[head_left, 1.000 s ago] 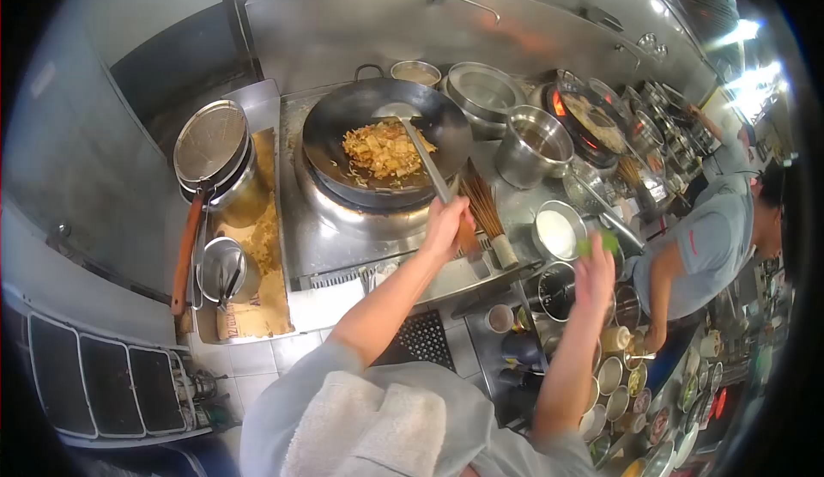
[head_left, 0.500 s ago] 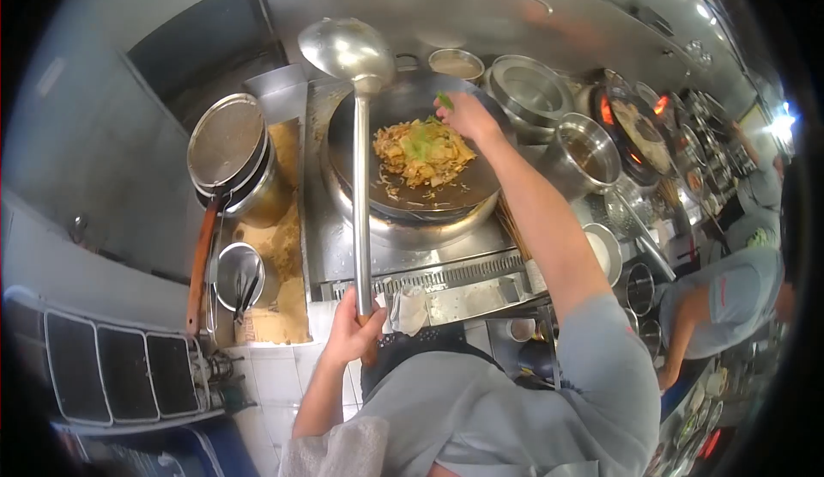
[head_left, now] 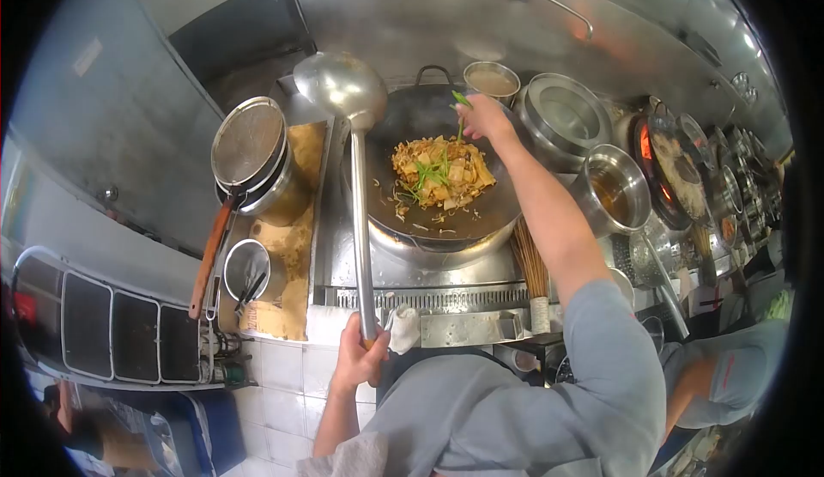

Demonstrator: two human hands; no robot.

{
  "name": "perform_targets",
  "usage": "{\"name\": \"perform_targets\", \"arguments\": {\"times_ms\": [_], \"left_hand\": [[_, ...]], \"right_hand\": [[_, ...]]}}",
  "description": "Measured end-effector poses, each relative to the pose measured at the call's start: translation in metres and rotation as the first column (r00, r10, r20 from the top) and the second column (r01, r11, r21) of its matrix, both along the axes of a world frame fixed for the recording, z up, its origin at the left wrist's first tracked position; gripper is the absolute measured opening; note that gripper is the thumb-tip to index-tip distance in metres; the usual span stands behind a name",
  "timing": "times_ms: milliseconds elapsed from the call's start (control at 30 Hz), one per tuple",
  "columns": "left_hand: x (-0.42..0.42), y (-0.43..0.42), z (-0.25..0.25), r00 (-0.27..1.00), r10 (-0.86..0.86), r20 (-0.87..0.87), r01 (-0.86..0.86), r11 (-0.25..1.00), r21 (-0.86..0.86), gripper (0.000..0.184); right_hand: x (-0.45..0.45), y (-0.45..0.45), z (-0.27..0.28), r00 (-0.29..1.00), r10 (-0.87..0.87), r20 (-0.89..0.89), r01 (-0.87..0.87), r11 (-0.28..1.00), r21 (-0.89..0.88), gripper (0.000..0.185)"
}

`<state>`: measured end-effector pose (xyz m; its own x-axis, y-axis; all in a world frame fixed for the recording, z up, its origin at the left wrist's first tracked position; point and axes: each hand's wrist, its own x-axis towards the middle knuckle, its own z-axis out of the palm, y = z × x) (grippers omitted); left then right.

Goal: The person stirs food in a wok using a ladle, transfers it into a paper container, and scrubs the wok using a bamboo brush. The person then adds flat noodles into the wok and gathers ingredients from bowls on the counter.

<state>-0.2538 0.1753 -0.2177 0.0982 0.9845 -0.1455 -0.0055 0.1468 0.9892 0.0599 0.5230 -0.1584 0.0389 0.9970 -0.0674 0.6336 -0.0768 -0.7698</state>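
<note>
This is a professional kitchen, probably of a restaurant. A large wok (head_left: 491, 212) sits on the steel tabletop (head_left: 336, 258), near its left edge. Farther right, an orange fire glow (head_left: 646, 142) shows. Along the back edge rises a steel wall (head_left: 412, 22) with a spout (head_left: 560, 6). Another person (head_left: 730, 374) wears a similar grey shirt.

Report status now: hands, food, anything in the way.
Left hand gripping ladle. Right hand over wok, pinching greens. Food in wok, green strips on top. Nothing seen between right hand and food.
</note>
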Motion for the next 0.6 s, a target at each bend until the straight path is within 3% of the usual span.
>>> {"name": "perform_targets", "arguments": {"times_ms": [100, 133, 200, 267, 400, 500, 533, 600], "left_hand": [[0.006, 0.006, -0.002, 1.0, -0.027, -0.001, 0.027, 1.0, 0.003, 0.019], [0.009, 0.009, -0.001, 0.999, -0.036, -0.006, 0.036, 0.999, -0.001, 0.019], [0.01, 0.012, -0.004, 0.997, -0.072, 0.012, 0.072, 0.997, -0.001, 0.019], [0.011, 0.018, 0.004, 0.994, -0.105, 0.025, 0.105, 0.994, 0.009, 0.019], [0.009, 0.034, -0.01, 0.973, -0.199, 0.117, 0.197, 0.98, 0.025, 0.021], [0.015, 0.055, -0.022, 0.939, -0.285, 0.193, 0.285, 0.958, 0.03, 0.027], [0.019, 0.061, -0.031, 0.94, -0.219, 0.263, 0.228, 0.974, -0.005, 0.033], [0.02, 0.082, -0.046, 0.94, -0.294, 0.171, 0.275, 0.953, 0.129, 0.047]], "right_hand": [[0.008, 0.003, -0.017, 0.999, -0.048, -0.023, 0.053, 0.947, 0.315, 0.038], [0.007, -0.007, -0.018, 0.997, -0.072, -0.035, 0.08, 0.954, 0.288, 0.043], [0.01, -0.012, -0.075, 0.927, -0.149, 0.343, 0.056, 0.962, 0.267, 0.04], [0.02, 0.0, -0.115, 0.891, -0.332, 0.31, 0.135, 0.845, 0.517, 0.035], [0.022, -0.096, -0.017, 0.993, -0.115, -0.03, 0.117, 0.902, 0.414, 0.033], [0.022, -0.211, -0.006, 0.926, 0.032, -0.377, 0.133, 0.906, 0.402, 0.034], [0.03, -0.261, 0.005, 0.923, -0.002, -0.385, 0.155, 0.918, 0.366, 0.034], [0.056, -0.363, 0.001, 0.889, -0.184, -0.419, 0.324, 0.899, 0.293, 0.032]]}}
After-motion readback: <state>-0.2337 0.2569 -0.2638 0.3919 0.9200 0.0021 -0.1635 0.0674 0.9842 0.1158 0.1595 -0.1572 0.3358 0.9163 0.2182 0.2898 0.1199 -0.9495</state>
